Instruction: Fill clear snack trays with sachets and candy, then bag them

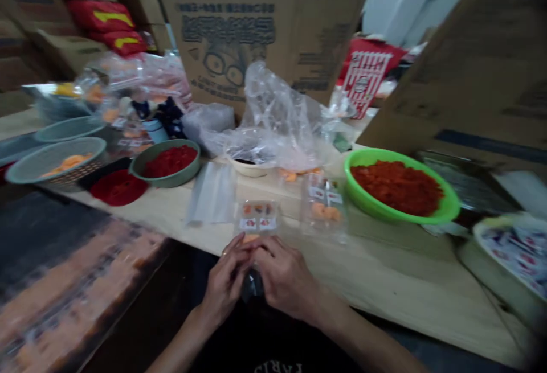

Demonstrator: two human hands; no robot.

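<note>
A clear plastic packet [257, 212] with small orange and dark pieces and two white labels lies at the table's front edge. My left hand [233, 267] and my right hand [282, 273] meet at its near end, fingers closed on the plastic. An orange piece shows just above my fingertips. A second clear packet [325, 208], with two labels and orange pieces, lies to the right. Left of my hands is a stack of flat clear bags [212, 193]. My fingers cover the near end of the held packet.
A bright green basin [354, 191] of red-orange pieces stands right, beside a tub [478, 248] of small printed packets. Leftward are a grey-green bowl [164, 179] of red pieces, a red dish [117, 188] and a basket [25, 171]. Behind stand crumpled plastic [273, 117] and a cardboard box [273, 37].
</note>
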